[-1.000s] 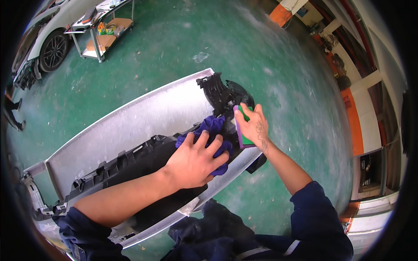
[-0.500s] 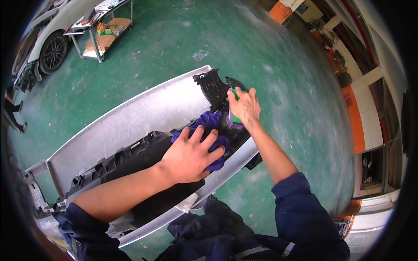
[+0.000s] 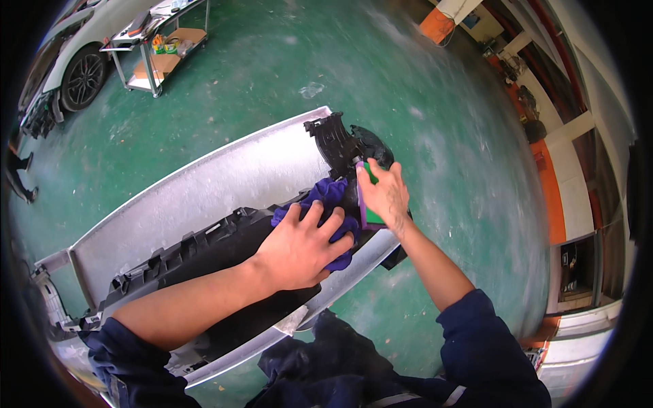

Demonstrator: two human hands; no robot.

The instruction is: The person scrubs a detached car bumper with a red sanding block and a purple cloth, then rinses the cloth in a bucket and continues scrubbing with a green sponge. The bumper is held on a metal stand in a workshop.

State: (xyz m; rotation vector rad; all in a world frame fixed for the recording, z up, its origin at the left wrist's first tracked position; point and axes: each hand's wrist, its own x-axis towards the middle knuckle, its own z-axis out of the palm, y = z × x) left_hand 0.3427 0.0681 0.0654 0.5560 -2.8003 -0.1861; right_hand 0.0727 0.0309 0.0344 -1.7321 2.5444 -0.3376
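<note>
My left hand [image 3: 303,241] presses down on a bunched purple cloth [image 3: 331,194], its fingers curled over it against the black plastic of a car bumper [image 3: 252,309]. In my right hand [image 3: 386,196] is a flat green and purple sanding pad [image 3: 373,216], gripped between thumb and fingers. The pad lies against the bumper's dark right end, just right of the cloth. My palm and fingers hide part of it. A black bracket-like piece [image 3: 331,143] sticks up beyond the right hand.
The bumper lies across a long pale metal trough-like piece [image 3: 204,183]. Farther off at the left are a wheeled cart [image 3: 146,47] with boxes and a light car with a dark wheel [image 3: 84,78]. Another person's legs [image 3: 20,173] show at the left edge. The floor is green.
My right hand has slid the sanding pad toward me along the bumper's end, uncovering more of the dark piece beyond. My left hand stays on the cloth, nearly still.
</note>
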